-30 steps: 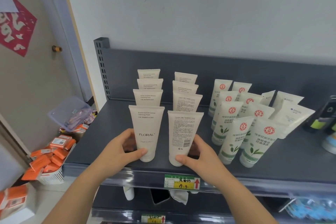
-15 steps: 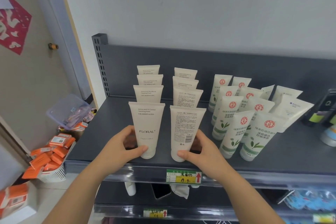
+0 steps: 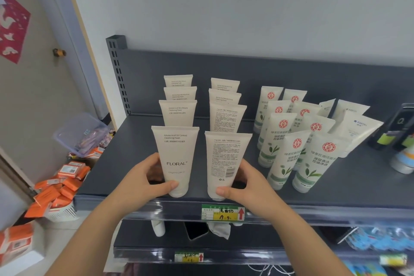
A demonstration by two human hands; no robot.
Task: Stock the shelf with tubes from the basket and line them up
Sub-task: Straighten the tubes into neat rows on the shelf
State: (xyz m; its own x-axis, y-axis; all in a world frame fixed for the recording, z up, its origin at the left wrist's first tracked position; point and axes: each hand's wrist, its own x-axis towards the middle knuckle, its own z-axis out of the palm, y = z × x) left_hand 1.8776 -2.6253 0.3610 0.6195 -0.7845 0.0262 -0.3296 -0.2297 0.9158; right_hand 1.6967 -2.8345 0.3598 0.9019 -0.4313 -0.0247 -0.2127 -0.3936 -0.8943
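Alignment step, judging by the grip: both front tubes stand cap-down at the shelf (image 3: 116, 177) front edge, heading two rows. Left hand (image 3: 143, 182) wraps the FLORAL tube (image 3: 175, 159) low, thumb across the front near the cap, fingers (image 3: 154, 163) behind it. Right hand (image 3: 248, 186) mirrors that on the back-label tube (image 3: 225, 163), which shows its barcode side. I'd turn that one label-forward, keep both grips low so neither tips, and square both with the rows behind. Forearms rise from below, wrists nearly level with the shelf lip. Basket not identifiable here.
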